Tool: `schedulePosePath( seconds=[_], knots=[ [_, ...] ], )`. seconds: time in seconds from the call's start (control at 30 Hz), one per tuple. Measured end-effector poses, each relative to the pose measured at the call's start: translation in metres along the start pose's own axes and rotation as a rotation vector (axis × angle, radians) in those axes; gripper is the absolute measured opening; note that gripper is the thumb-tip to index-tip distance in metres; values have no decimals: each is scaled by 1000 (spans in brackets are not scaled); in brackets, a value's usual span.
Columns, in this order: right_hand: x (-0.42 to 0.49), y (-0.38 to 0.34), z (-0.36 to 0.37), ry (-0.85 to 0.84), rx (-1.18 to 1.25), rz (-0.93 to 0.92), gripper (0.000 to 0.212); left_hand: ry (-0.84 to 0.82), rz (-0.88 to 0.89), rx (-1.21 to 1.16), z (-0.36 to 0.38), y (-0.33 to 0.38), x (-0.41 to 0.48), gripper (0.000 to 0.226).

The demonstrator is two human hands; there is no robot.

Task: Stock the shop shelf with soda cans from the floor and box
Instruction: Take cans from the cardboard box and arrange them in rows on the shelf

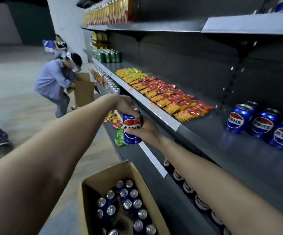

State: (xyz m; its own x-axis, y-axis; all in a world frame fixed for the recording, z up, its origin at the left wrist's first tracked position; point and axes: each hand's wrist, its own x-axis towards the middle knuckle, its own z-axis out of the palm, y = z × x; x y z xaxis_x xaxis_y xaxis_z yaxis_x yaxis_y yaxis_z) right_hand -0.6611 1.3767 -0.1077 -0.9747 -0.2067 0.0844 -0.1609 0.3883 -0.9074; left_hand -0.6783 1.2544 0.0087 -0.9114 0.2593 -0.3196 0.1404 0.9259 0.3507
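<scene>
The person held one blue can (131,133) in both hands, in the air just in front of the shelf (205,133) edge and above the open box (88,197) on the floor. The left hand (126,106) curled over the can's top from above, fingers round the rim. The right hand (148,131) gripped the can's side from the right, its thumb reaching onto the front. The can stood nearly upright, logo toward the camera. In the box stood spare cans (127,204), tops up, with gaps among them. On the shelf, well to the right, stocked cans (263,124) of the same kind stood upright in a row. Snack packets (168,95) lay in rows further left on that shelf, and green cans (108,55) stood beyond them. Down the aisle another person (52,82) bent over a second box (84,94).
</scene>
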Motion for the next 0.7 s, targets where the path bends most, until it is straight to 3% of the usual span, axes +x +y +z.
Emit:
schedulePosePath(
  seconds=[0.1,0.2,0.33,0.5,0.6,0.7],
  knots=[
    [-6,-11,-26,72,-16,9,56,-31,85,-13,-9,19,7,55],
    [-15,-11,-58,177,-44,10,51,-26,179,-17,-11,49,22,44],
    [-39,-2,-114,397,-132,42,32,31,378,43,-1,106,50,49],
    [-80,23,-196,665,-227,205,57,105,633,-250,39,185,73,40],
    [-110,38,-235,779,-236,294,60,213,620,-276,75,223,97,34],
    [-136,54,-257,879,-248,353,64,177,561,-236,121,250,116,41]
  ],
)
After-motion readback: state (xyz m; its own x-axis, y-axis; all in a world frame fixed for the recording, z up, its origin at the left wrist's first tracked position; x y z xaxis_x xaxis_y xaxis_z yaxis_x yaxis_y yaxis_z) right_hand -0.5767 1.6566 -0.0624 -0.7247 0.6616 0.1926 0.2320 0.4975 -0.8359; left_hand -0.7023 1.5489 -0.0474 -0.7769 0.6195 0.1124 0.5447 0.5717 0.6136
